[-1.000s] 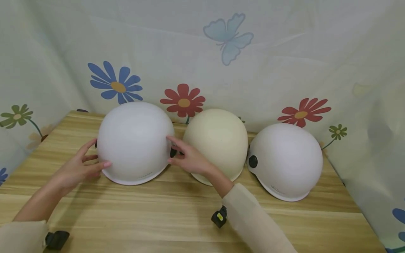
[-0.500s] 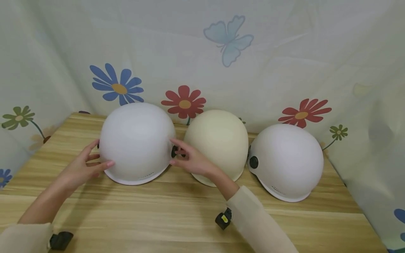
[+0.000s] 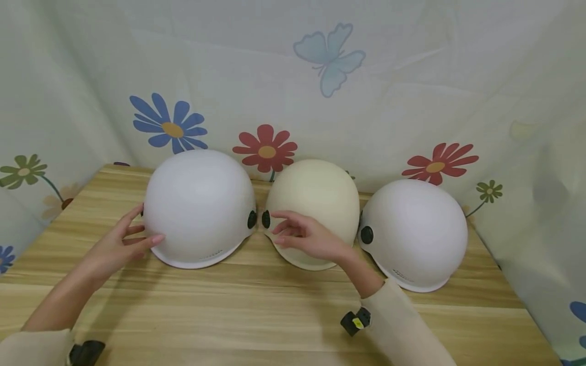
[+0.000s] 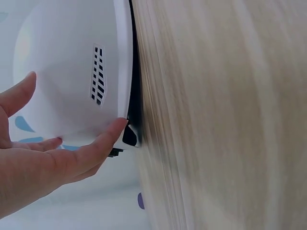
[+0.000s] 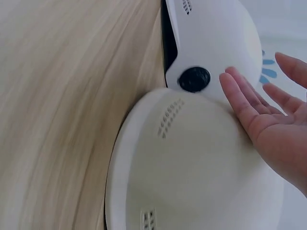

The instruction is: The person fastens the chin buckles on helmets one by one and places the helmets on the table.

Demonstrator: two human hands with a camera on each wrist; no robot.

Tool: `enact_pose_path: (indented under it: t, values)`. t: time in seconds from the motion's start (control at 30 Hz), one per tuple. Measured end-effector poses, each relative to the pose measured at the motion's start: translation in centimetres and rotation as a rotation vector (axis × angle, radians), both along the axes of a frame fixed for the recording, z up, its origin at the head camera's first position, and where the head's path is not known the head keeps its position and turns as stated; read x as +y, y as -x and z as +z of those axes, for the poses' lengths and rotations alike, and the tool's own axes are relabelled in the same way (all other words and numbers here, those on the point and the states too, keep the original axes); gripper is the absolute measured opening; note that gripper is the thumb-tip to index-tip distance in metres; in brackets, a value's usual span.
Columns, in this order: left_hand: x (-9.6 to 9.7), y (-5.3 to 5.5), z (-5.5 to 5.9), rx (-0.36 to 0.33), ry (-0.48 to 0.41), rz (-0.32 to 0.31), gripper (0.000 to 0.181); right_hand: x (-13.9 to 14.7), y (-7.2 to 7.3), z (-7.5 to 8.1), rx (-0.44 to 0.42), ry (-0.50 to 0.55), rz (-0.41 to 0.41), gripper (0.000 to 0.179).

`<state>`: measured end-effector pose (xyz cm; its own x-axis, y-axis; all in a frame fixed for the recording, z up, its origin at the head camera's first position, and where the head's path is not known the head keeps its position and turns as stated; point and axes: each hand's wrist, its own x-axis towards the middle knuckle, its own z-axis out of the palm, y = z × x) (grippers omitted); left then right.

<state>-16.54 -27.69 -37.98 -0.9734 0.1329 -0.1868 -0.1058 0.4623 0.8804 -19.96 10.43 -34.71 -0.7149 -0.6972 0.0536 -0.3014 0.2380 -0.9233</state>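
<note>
Three helmets stand in a row on the wooden table. At the left is a white helmet [image 3: 197,203], in the middle a cream helmet [image 3: 316,193], at the right a second white helmet [image 3: 416,229]. My left hand [image 3: 114,246] touches the left helmet's side with spread fingers. In the left wrist view, a fingertip of the left hand [image 4: 62,158] meets the rim below a slotted vent [image 4: 98,74]. My right hand [image 3: 311,239] hovers in front of the cream helmet, fingers loosely bent and holding nothing. The right wrist view shows that hand [image 5: 273,115] beside the cream helmet [image 5: 192,167].
A curtain [image 3: 256,66] printed with flowers and a butterfly hangs behind the helmets. The wooden table [image 3: 220,315] reaches in front of them. Round black side knobs [image 3: 367,235] stick out from the helmets, and the left and cream ones stand close together.
My right hand has left the left helmet's side and moved right, in front of the cream helmet. My left hand stays at the left helmet, and the helmets stand much as before.
</note>
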Motion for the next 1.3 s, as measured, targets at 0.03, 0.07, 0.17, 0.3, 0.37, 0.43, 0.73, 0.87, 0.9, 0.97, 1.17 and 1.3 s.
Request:
enact_pose_path:
  t: [0.03,0.07,0.17,0.3,0.37,0.43,0.73,0.87,0.9,0.97,1.17,1.3]
  values:
    - [0.0,0.0,0.0,0.002,0.002,-0.001,0.090,0.4,-0.1,0.1,-0.005,0.005,0.005,0.050]
    - [0.0,-0.1,0.0,0.002,0.003,0.000,0.090,0.9,-0.2,0.1,-0.012,0.011,0.010,0.049]
    - [-0.1,-0.1,0.0,0.005,0.005,0.000,0.089,2.2,-0.3,0.3,-0.033,0.015,0.012,0.048]
    - [-0.1,-0.2,0.0,0.006,0.005,-0.002,0.089,3.9,-0.6,0.6,-0.044,0.005,-0.006,0.046]
    - [-0.1,-0.2,0.0,0.004,0.007,-0.003,0.089,4.8,-0.8,0.8,-0.052,-0.002,-0.031,0.046]
    - [-0.1,-0.2,0.1,0.000,0.007,-0.004,0.089,5.7,-1.1,1.1,-0.052,-0.008,-0.067,0.046]
    - [-0.1,-0.5,0.1,0.016,0.000,-0.022,0.088,11.2,-2.2,2.0,0.001,-0.140,-0.274,0.045]
    - [-0.2,-0.7,0.0,0.029,0.007,-0.027,0.087,13.5,-3.1,2.0,0.063,-0.202,-0.353,0.045]
    - [-0.2,-0.7,-0.1,0.030,0.010,-0.025,0.087,14.0,-3.3,2.0,0.079,-0.211,-0.370,0.044]
    - [-0.2,-0.7,-0.1,0.031,0.015,-0.023,0.086,15.0,-3.7,2.0,0.113,-0.228,-0.406,0.043]
    - [-0.1,-0.7,-0.1,0.037,0.023,-0.025,0.084,17.4,-4.9,2.1,0.173,-0.239,-0.486,0.042]
    - [0.0,-0.9,0.3,0.061,0.071,-0.034,0.081,18.5,-5.6,2.6,0.269,-0.313,-0.536,0.040]
